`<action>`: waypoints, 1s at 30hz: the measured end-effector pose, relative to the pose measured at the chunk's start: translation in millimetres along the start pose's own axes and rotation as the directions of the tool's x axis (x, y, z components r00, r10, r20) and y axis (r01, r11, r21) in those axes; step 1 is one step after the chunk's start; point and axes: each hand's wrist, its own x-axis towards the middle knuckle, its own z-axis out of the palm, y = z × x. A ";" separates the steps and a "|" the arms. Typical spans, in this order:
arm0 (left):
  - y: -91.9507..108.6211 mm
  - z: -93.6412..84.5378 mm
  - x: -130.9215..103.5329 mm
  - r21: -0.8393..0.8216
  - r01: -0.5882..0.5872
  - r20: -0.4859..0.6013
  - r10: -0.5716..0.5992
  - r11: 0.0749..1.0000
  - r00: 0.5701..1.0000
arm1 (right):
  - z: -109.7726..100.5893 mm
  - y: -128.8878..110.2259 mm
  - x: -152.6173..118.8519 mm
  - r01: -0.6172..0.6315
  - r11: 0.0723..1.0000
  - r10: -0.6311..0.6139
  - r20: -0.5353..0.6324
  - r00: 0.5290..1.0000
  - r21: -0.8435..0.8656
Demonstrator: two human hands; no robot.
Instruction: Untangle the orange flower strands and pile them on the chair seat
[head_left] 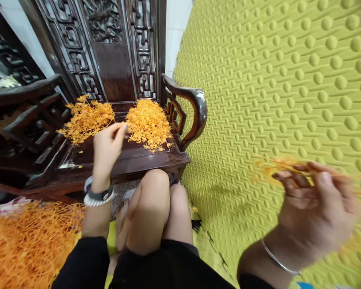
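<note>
My left hand (110, 146) is over the front of a dark wooden seat (132, 158), thumb and fingers pinched around a small orange piece at their tips. Behind it lie two piles: a looser orange pile (88, 118) on the left and a denser orange pile (150, 120) on the right. Out to the right, my right hand (315, 208) is raised in front of the yellow mat, its fingers closed around orange plastic sprigs (276, 166). Motion smears both the sprigs and that hand.
A large heap of orange stems (33, 245) fills the lower left. The carved chair's curved armrest (198, 108) rises at the seat's right end. A bumpy yellow mat (258, 100) stretches across the right side. My knees (156, 192) are before the seat.
</note>
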 end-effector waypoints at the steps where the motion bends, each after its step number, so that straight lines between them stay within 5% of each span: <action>1: -3.4 17.9 13.8 0.109 -0.004 0.080 -0.005 0.994 0.997 | -1.6 4.4 -1.5 0.014 1.000 -0.013 -0.019 1.000 0.021; 4: -12.7 68.9 44.7 0.440 -0.002 0.272 -0.131 0.898 0.953 | -8.6 14.7 -7.9 -0.033 0.999 0.036 -0.054 0.998 0.039; 7: -22.3 101.3 58.5 0.549 -0.006 0.329 -0.210 0.836 0.921 | -18.9 19.9 -12.3 -0.092 0.995 0.094 -0.067 0.993 0.031; 16: -51.2 117.2 60.9 0.610 0.012 0.290 -0.237 0.793 0.927 | -43.7 24.6 -23.4 -0.138 0.990 0.139 -0.125 0.982 0.016; 20: -58.7 118.6 63.2 0.570 -0.030 0.277 -0.157 0.821 0.948 | -53.6 26.8 -31.0 -0.149 0.989 0.144 -0.153 0.978 -0.024; 24: -22.4 119.4 40.2 0.280 -0.283 0.152 0.249 0.917 0.957 | -63.1 32.0 -36.6 -0.177 0.982 0.163 -0.170 0.972 -0.072; 26: 15.7 122.7 8.4 0.097 -0.467 0.147 0.451 0.879 0.880 | -66.1 35.4 -37.1 -0.167 0.983 0.151 -0.179 0.972 -0.079; 27: 36.8 126.8 -12.5 0.017 -0.530 0.231 0.512 0.848 0.827 | -67.1 36.8 -36.6 -0.153 0.985 0.136 -0.181 0.974 -0.083; 28: 57.4 133.1 -35.7 -0.076 -0.572 0.377 0.555 0.817 0.742 | -67.8 38.0 -35.7 -0.136 0.987 0.118 -0.182 0.976 -0.088; 30: 91.9 152.7 -84.2 -0.215 -0.548 0.731 0.505 0.809 0.459 | -68.6 39.2 -33.0 -0.118 0.986 0.097 -0.179 0.979 -0.114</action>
